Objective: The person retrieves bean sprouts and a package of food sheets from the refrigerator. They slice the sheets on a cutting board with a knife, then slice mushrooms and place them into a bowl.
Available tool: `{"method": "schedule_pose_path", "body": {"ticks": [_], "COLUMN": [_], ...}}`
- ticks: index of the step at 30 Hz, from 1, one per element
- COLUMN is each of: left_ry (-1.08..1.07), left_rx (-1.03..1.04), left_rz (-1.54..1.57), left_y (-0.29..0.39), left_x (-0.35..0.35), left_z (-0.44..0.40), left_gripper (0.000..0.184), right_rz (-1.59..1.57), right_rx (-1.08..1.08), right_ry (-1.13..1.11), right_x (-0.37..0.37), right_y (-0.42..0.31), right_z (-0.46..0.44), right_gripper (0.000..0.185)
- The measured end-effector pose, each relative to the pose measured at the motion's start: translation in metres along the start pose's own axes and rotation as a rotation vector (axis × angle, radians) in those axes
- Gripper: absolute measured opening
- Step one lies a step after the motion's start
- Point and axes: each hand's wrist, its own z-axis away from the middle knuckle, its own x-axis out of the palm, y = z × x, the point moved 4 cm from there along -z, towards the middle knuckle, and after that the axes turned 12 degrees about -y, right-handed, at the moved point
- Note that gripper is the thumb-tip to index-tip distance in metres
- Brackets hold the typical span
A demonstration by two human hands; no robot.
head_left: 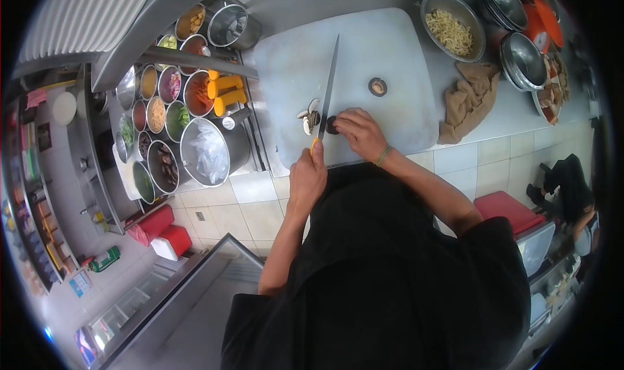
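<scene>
My left hand [308, 178] is closed round the yellow handle of a long kitchen knife [330, 77], whose blade points away from me across a white cutting board [279, 64]. With curled fingers my right hand [356, 131] grips a dark mushroom [333, 125] just right of the blade, partly hidden under the fingertips. On the blade's left side lie several mushroom slices [308, 124], pale inside with dark edges. Another dark mushroom [377, 87] rests farther up the board, its pale stem side facing up, apart from both hands.
Right of the board are a crumpled brown cloth [469, 102], a metal bowl of bean sprouts [448, 32] and stacked metal bowls [524, 59]. To the left stand several metal containers of cut ingredients [156, 114] and a pot with a plastic bag [207, 152]. Another person [575, 194] is at far right.
</scene>
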Motion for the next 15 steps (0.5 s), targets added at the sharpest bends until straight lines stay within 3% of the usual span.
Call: {"method": "schedule_pose_path", "body": {"ticks": [5, 11, 15], "left_ry": [-0.063, 0.043, 0.021], "left_rx": [-0.111, 0.039, 0.018], "left_rz": [-0.069, -0.063, -0.005], "left_y": [-0.018, 0.006, 0.012], "left_x": [0.012, 0.011, -0.001], "left_z": [0.023, -0.026, -0.002], "left_gripper": [0.052, 0.05, 0.052], "right_rz": [-0.005, 0.009, 0.021], "right_rx": [-0.016, -0.013, 0.005], "right_ry": [0.008, 0.004, 0.005], "right_x": [0.0, 0.003, 0.0], "right_y": [0.0, -0.001, 0.0], "right_z": [-0.002, 0.003, 0.001], "right_gripper": [0.016, 0.018, 0.019]}}
